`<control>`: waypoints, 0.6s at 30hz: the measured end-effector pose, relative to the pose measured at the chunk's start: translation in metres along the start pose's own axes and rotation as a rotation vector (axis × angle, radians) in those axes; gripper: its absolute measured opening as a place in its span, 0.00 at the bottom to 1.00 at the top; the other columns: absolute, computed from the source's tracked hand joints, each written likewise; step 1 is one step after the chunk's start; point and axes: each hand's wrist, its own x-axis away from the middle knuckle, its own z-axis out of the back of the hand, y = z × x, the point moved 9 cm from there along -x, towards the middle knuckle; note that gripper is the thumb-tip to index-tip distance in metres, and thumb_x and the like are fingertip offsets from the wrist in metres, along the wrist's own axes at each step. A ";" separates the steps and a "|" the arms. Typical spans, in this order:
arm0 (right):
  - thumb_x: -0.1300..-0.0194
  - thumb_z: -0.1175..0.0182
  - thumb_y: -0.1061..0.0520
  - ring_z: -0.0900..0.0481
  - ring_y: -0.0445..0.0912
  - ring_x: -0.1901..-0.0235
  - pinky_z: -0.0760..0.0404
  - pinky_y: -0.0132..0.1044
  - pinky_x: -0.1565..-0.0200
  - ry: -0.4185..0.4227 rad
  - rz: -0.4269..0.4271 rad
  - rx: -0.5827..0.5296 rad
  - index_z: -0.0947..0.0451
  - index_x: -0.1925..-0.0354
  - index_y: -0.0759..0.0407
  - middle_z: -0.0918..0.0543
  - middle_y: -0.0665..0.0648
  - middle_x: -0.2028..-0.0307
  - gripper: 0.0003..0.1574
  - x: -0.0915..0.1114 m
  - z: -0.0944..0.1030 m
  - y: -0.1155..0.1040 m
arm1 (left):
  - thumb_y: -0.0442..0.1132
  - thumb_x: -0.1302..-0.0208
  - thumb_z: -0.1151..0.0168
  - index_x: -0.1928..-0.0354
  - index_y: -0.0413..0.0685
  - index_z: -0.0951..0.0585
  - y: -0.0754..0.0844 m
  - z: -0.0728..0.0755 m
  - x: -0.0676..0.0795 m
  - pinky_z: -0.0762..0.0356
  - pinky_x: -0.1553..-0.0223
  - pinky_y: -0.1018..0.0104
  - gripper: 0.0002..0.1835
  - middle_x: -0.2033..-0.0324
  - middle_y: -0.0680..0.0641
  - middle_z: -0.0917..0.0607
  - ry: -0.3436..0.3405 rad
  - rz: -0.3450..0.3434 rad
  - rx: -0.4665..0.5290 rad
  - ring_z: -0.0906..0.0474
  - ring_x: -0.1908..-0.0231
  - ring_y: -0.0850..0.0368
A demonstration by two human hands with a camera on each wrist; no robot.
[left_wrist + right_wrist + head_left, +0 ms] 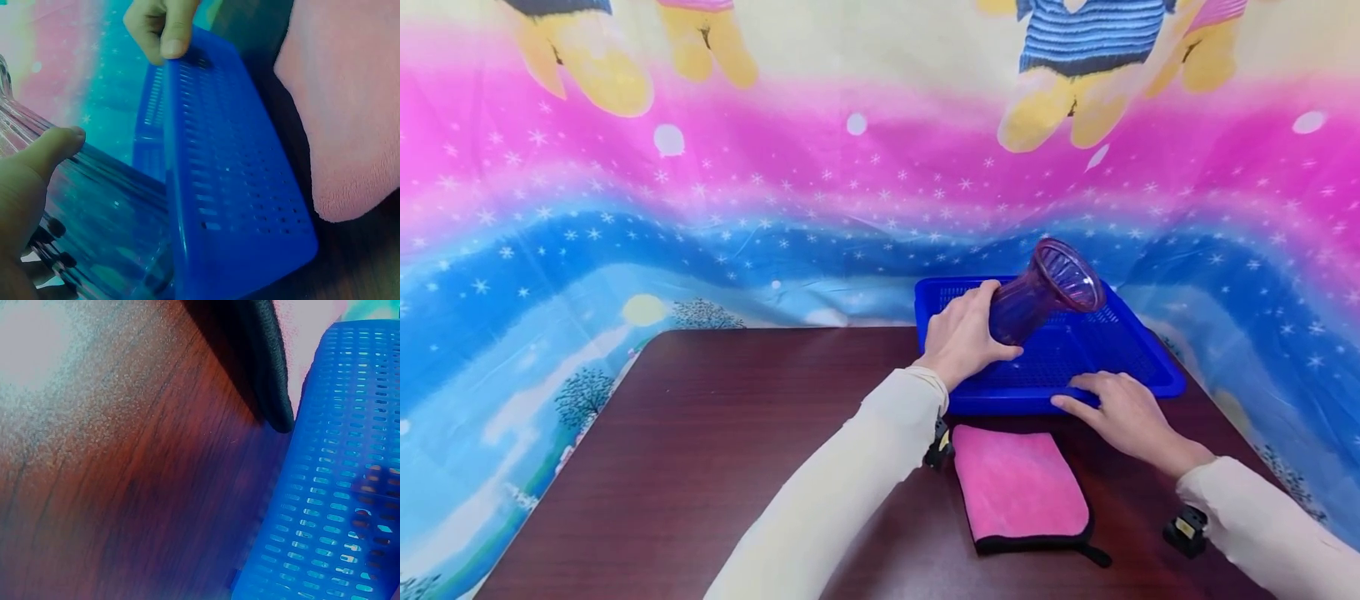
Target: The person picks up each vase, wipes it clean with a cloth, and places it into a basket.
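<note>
A clear ribbed glass vase [1037, 304] with a pinkish flared mouth leans to the right over the blue plastic basket [1000, 404]. My left hand [961, 333] grips its lower body from the left side. In the left wrist view the thumb of that hand lies along the vase [106, 206], whose base is inside the basket behind the rim. My right hand [1123, 417] holds the basket's front rim, thumb outside and fingers curled over the edge. Only the perforated basket wall [312, 487] shows clearly in the right wrist view, the right hand being out of sight there.
A folded pink cloth [1022, 483] with black edging and a small loop lies on the dark wooden table [700, 433], in front of the basket. Behind the table hangs a colourful printed curtain [850, 192]. A small black device [1186, 532] sits at the right wrist.
</note>
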 end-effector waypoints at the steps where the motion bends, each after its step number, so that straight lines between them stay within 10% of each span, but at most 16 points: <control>1: 0.36 0.41 0.36 0.18 0.61 0.54 0.24 0.62 0.50 -0.001 -0.002 -0.001 0.16 0.54 0.63 0.12 0.64 0.58 0.32 0.000 0.000 0.001 | 0.69 0.60 0.27 0.34 0.67 0.37 0.002 -0.001 0.000 0.18 0.59 0.61 0.49 0.47 0.58 0.19 0.003 -0.005 -0.023 0.21 0.52 0.59; 18: 0.36 0.41 0.37 0.17 0.60 0.55 0.24 0.62 0.50 0.021 0.005 0.004 0.16 0.55 0.63 0.12 0.64 0.59 0.32 -0.004 -0.001 0.006 | 0.69 0.59 0.28 0.31 0.72 0.41 0.013 -0.032 -0.005 0.32 0.32 0.54 0.52 0.36 0.58 0.25 0.008 -0.011 -0.234 0.28 0.37 0.54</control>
